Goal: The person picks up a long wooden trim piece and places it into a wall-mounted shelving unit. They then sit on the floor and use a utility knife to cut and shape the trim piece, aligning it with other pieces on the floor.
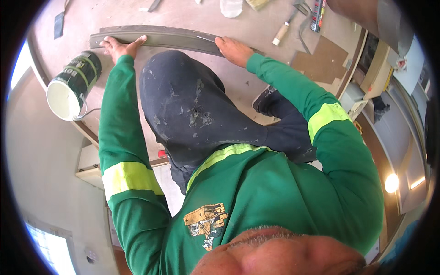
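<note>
A long grey-brown strip with a ridged profile (pixel 178 41) lies across the surface beyond my knees. My left hand (pixel 120 47) rests on its left part, thumb and fingers spread wide against it. Toward the strip's right end, my right hand (pixel 234 52) is closed, its fingers curled at the strip's face. A thin pale line shows just left of those fingertips; whether it is a tool in the hand or a mark on the strip, I cannot tell.
A dark green bucket (pixel 87 68) lies tipped at the left. Beyond my right hand are a wooden-handled tool (pixel 281 34), a level-like bar (pixel 317 16) and a brown sheet (pixel 321 59). A flat grey blade (pixel 58 25) lies far left. Panels (pixel 398 114) stand at the right.
</note>
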